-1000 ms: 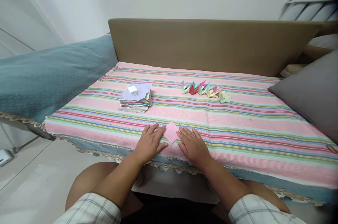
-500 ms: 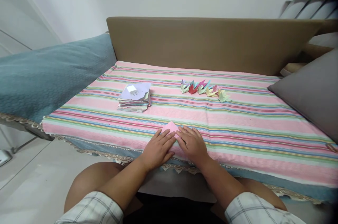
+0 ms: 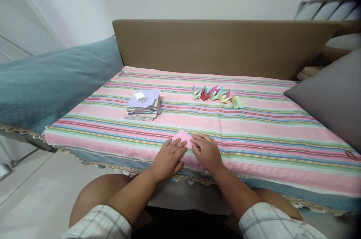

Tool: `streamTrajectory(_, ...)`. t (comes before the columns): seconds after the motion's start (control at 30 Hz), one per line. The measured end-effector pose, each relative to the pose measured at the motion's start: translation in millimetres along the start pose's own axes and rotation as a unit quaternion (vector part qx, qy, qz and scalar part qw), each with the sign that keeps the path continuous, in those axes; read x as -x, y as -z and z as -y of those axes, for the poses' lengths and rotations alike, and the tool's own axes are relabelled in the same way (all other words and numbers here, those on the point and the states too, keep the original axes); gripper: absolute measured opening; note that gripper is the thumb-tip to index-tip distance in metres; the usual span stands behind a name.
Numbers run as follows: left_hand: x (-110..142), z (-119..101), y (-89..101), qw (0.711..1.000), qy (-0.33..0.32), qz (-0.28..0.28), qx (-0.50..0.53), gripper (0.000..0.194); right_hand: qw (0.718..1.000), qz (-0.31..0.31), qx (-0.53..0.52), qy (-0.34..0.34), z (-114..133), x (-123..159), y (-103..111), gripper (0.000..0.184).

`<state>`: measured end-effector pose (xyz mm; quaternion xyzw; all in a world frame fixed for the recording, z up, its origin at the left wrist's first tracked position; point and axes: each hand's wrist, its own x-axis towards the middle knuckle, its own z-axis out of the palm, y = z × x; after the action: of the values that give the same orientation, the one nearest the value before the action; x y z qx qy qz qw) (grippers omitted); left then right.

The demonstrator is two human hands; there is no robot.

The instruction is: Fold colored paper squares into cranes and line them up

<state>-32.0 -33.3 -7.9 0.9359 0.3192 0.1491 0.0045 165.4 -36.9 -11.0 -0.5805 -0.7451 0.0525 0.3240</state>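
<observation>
A small piece of pink origami paper lies on the striped cloth in front of me, one corner pointing away. My left hand rests flat across its lower left part, fingers stretched out and covering much of it. At the paper's right edge is my right hand, fingers bent and thumb tucked near the fingertips. Whether it pinches the edge or only touches it is hard to see. Beyond the hands, several folded paper cranes in mixed colours sit in a cluster.
A stack of paper squares stands left of the cranes with a white plug adapter on top. The striped cloth covers the seat. A grey cushion is at the right, a blue armrest at the left, a brown backrest behind.
My left hand has moved right onto the paper, covering its lower part. My right hand lay flat at the paper's edge; its fingers have since curled and shifted slightly right.
</observation>
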Motion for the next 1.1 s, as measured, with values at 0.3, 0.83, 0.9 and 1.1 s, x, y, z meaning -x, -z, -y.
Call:
streamTrajectory(0.3,0.0,0.6,-0.9,1.0,0.0,-0.006,0.002,0.046,0.997,-0.034,-0.044,-0.062,-18.3,-3.3,10.9,0.032)
streamTrajectory(0.83,-1.4,-1.5,3.0,1.0,0.012,0.002,0.011,0.053,0.977,0.063,0.083,0.187,13.2,5.3,-5.7,0.056)
streamTrajectory(0.9,-2.1,-2.9,4.6,1.0,0.014,-0.001,0.017,0.053,0.978,0.083,0.091,0.171,13.2,5.4,-8.8,0.062)
streamTrajectory(1.1,-1.5,-3.6,8.4,0.999,0.022,0.001,0.035,0.052,0.976,0.107,0.106,0.156,7.6,4.6,-10.0,0.065)
